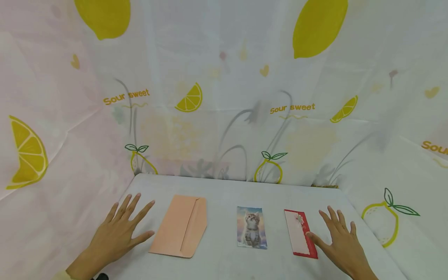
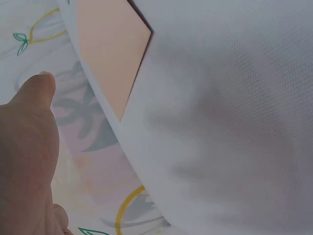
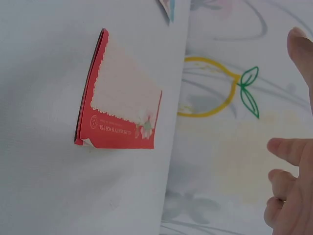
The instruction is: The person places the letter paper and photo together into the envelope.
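My left hand [image 1: 117, 233] is spread with straight fingers at the left of the table, holding nothing. Just right of it lies a peach envelope [image 1: 175, 229], its flap side up; part of the same envelope [image 2: 112, 54] shows in the left wrist view. A kitten picture card [image 1: 252, 229] lies flat in the middle. Farther right is a red and pale pink card [image 1: 297, 237] with a flower on it, seen closer as the card [image 3: 122, 88] with a folded red edge. My right hand [image 1: 343, 245] is spread beside it, its thumb overlapping the card's red border in the head view.
The things lie on a white-covered table [image 1: 224, 268]. Hanging cloth [image 1: 224, 128] printed with lemons and "Sour sweet" lettering stands behind the table and along both sides. A small dark object [image 1: 102, 276] shows below the left wrist.
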Tool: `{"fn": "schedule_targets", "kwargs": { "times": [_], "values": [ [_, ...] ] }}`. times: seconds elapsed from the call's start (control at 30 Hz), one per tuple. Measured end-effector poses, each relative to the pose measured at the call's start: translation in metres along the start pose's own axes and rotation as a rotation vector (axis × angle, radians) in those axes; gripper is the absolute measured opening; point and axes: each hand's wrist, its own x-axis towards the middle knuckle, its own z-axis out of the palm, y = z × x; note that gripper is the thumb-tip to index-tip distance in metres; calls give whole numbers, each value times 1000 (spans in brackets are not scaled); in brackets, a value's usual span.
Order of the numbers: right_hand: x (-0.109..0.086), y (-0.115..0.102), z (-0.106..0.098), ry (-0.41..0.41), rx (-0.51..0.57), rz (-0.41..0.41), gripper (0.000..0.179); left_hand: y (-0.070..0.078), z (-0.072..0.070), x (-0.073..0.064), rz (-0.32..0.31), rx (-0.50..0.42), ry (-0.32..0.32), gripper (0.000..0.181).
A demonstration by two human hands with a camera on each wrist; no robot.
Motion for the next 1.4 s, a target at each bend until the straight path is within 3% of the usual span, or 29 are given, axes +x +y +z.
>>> {"fn": "schedule_targets", "kwargs": {
  "times": [0.2, 1.4],
  "values": [
    [-1, 2, 0, -35, -15, 25, 85, 1, -1, 0, -13, -7, -6, 85],
    [-8, 4, 1, -51, -6, 54, 85, 6, 1, 5, 0, 6, -3, 86]
  ]
}}
